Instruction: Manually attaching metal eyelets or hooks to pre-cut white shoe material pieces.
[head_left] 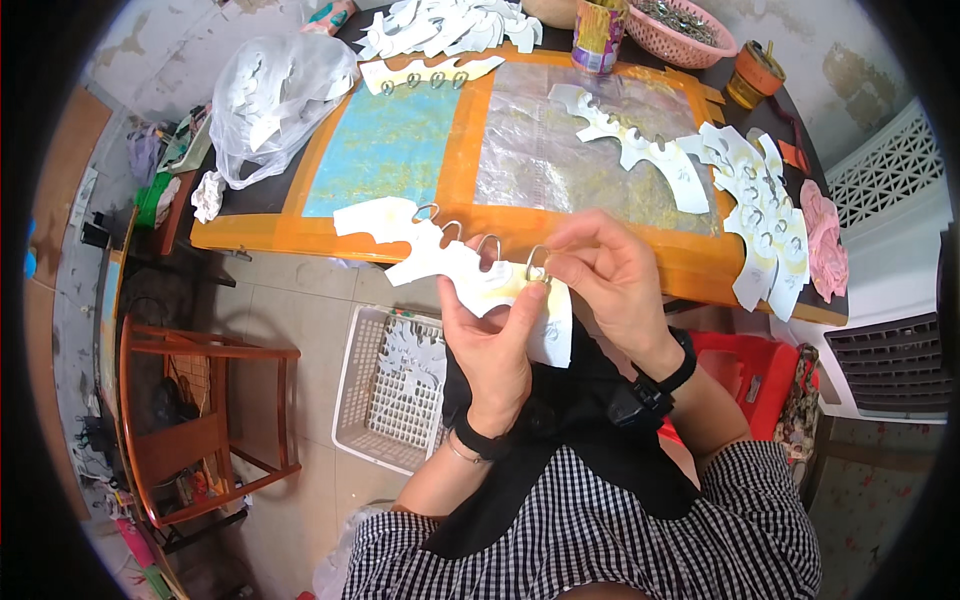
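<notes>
My left hand (490, 360) pinches a white scalloped paper strip (428, 258) near its right end, thumb on top and fingers beneath. The strip has yellowish smears, and several curved metal rings stand along its upper edge. My right hand (618, 290) has thumb and forefinger closed at the rightmost metal ring (538, 256), where it meets the paper. Both hands are in front of the table's near edge. On the table, a similar white strip (640, 148) lies at the right, and another strip with rings (430, 76) lies at the far left.
An orange-taped table (270, 232) bears a plastic bag (270, 100), a paper stack (450, 26), a glue-smeared can (598, 36), a pink basket of metal pieces (690, 48), a jar (752, 76) and ringed strips (762, 215). Below are a white crate (350, 400), wooden chair (175, 450) and red stool (735, 350).
</notes>
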